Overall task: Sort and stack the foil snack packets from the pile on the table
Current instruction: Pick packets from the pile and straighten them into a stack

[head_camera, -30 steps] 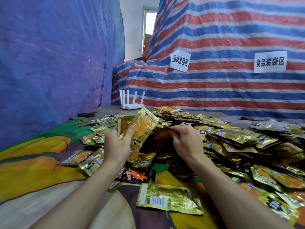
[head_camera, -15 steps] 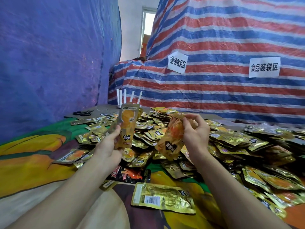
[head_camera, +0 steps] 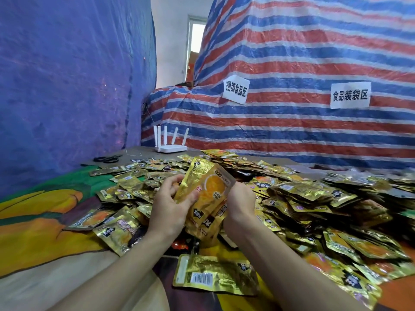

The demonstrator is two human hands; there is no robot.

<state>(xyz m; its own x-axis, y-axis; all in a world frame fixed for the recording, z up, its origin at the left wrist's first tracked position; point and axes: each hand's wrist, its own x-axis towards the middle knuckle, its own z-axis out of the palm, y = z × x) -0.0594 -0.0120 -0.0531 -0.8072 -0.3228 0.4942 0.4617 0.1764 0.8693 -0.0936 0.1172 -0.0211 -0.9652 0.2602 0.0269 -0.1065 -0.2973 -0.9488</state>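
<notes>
A small stack of foil snack packets (head_camera: 207,196) is held above the near edge of the pile (head_camera: 314,198), tilted with its top end away from the camera. It is gripped by the left hand (head_camera: 170,209), whose thumb is pressed on the front of the topmost packet while the fingers are curled behind the stack. It is also gripped by the right hand (head_camera: 241,203), which is closed round the stack's right edge. An orange picture is printed on the front packet; what is inside the packets is hidden by the foil. The pile is spread over the middle and right of the bench (head_camera: 33,232), which is covered by a printed cloth in green, yellow and orange. A single gold packet (head_camera: 215,274) is laid barcode side up on the cloth, just nearer the camera than the hands. At the far end of the bench a white router (head_camera: 171,149) and black scissors (head_camera: 107,158) are set. Two paper labels (head_camera: 235,90) are fixed to the striped tarpaulin (head_camera: 292,52) behind
</notes>
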